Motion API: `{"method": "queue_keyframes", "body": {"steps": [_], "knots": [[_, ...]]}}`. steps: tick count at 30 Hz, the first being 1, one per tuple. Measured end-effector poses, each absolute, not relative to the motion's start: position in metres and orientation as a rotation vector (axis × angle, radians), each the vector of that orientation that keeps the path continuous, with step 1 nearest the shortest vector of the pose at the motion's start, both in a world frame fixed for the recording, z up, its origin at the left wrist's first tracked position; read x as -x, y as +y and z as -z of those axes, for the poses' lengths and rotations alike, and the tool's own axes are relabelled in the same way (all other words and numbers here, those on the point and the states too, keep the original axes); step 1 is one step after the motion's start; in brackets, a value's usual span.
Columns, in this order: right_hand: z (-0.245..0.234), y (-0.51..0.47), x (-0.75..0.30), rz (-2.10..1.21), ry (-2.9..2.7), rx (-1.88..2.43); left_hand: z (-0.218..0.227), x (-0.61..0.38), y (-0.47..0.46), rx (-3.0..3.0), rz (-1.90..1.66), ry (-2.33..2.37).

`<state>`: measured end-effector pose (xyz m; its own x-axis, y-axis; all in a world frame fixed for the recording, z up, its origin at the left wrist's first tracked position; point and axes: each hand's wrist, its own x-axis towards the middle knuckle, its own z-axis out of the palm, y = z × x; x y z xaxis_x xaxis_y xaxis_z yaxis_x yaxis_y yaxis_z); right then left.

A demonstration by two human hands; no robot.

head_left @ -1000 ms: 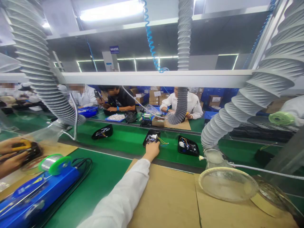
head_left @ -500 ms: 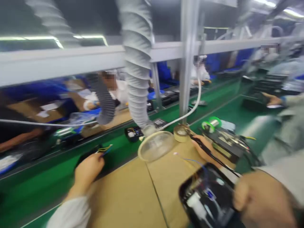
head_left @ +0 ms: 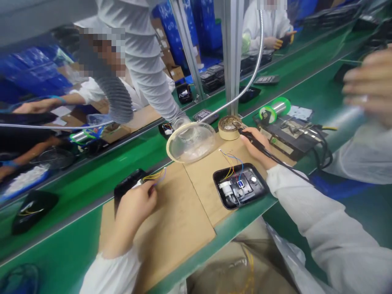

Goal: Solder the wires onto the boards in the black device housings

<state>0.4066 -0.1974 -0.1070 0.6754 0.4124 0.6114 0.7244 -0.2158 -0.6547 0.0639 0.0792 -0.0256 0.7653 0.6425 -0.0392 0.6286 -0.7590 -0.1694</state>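
Note:
My left hand (head_left: 136, 206) is closed around a black plastic housing (head_left: 130, 183) at the left edge of the cardboard, and yellow and blue wires (head_left: 156, 175) stick out past its fingers. My right hand (head_left: 257, 145) grips a soldering iron (head_left: 254, 141) by its black handle; the tip reaches the round tin (head_left: 229, 130) with a tan outer wall. Below that hand, a second open black housing (head_left: 248, 196) lies on the cardboard (head_left: 180, 204). Inside it are a white part and a small blue piece, with loose thin wires rising from it.
A fume hose (head_left: 143, 61) with a clear funnel (head_left: 192, 143) hangs over the cardboard. At right are a solder spool (head_left: 275, 109) and a black soldering station (head_left: 288, 139). A co-worker's hand (head_left: 370, 83) is at upper right. More housings lie on the green belt (head_left: 76, 196).
The co-worker's hand has let go of the second housing, now lying on the cardboard, and drawn back to upper right. My left hand has brought its housing over the cardboard's edge. The view has tilted down.

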Motion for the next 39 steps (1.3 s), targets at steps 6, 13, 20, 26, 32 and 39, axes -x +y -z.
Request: {"method": "queue_keyframes", "body": {"steps": [6, 13, 20, 26, 32, 39], "knots": [[0.11, -0.188, -0.416, 0.346, -0.886, 1.836, 0.044, -0.087, 0.054, 3.071, -0.1, -0.938], [0.106, -0.191, -0.411, 0.295, -0.889, 1.816, 0.023, -0.09, 0.024, 3.267, 0.473, -0.448], [0.1, -0.19, -0.407, 0.257, -0.88, 1.806, -0.015, -0.167, -0.066, 3.336, 0.302, 0.843], [0.102, -0.191, -0.408, 0.258, -0.865, 1.809, 0.02, -0.238, -0.083, 3.085, -0.093, 0.775], [0.103, -0.191, -0.411, 0.245, -0.867, 1.793, 0.03, -0.243, -0.067, 3.374, -0.197, 0.744], [0.107, -0.189, -0.414, 0.255, -0.872, 1.795, 0.014, -0.243, -0.058, 3.653, -0.051, 0.779]]}}
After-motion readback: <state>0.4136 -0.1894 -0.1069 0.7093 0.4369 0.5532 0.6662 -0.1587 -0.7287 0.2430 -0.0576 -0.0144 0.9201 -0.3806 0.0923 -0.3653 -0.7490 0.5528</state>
